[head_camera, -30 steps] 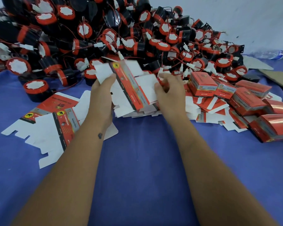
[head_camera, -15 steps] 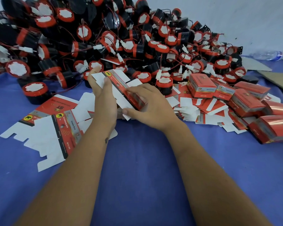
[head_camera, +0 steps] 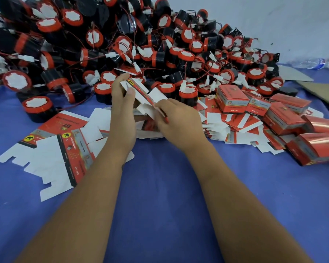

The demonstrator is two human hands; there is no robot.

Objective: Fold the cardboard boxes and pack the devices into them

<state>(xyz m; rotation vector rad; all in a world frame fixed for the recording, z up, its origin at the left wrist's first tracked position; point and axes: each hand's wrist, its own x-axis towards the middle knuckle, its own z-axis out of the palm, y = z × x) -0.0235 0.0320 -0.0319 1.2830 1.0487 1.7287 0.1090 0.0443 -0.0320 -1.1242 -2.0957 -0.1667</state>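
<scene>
Between both hands I hold one flat red-and-white cardboard box blank (head_camera: 143, 93), tilted on edge above the blue cloth. My left hand (head_camera: 122, 105) grips its upper left end, thumb on the white inside face. My right hand (head_camera: 177, 120) pinches its lower right end. Under my hands lies a stack of flat blanks (head_camera: 226, 128). A big heap of black-and-red round devices (head_camera: 141, 46) with wires fills the back. Folded red boxes (head_camera: 234, 99) lie at the right.
More flat blanks (head_camera: 61, 149) lie spread at the left on the blue cloth (head_camera: 160, 196). One device (head_camera: 37, 108) stands apart at the left. Brown cardboard sheets (head_camera: 319, 92) and a plastic bottle (head_camera: 311, 62) lie at the far right, by a white wall.
The blank has been lifted off the stack and turned more on edge. My right hand moved left from the stack onto the blank's lower end; my left hand rose slightly.
</scene>
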